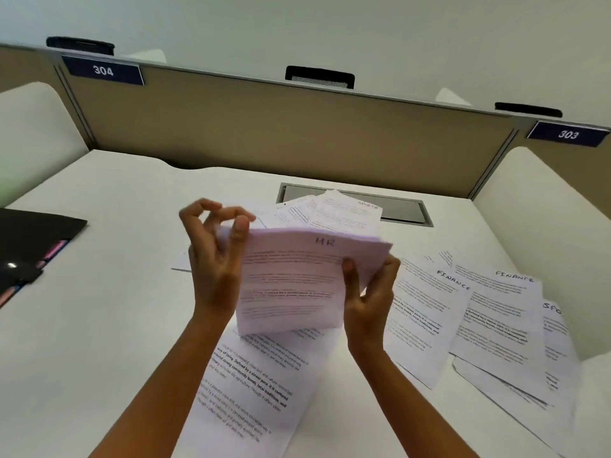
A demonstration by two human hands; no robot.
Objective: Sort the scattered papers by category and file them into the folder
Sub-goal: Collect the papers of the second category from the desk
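Sorting seems partly done. An HR stack is held above the surface — left hand pinching its top corner, right hand gripping its right edge. Finance sheets and Sports sheets lie loose nearby. The black folder sits far left — filing appears still ahead.

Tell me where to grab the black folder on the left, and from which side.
Probably pinch the black folder along its right edge, near the far corner, coming from the middle of the desk. It lies flat, that edge sits free on bare desk, and its left part runs out of view.
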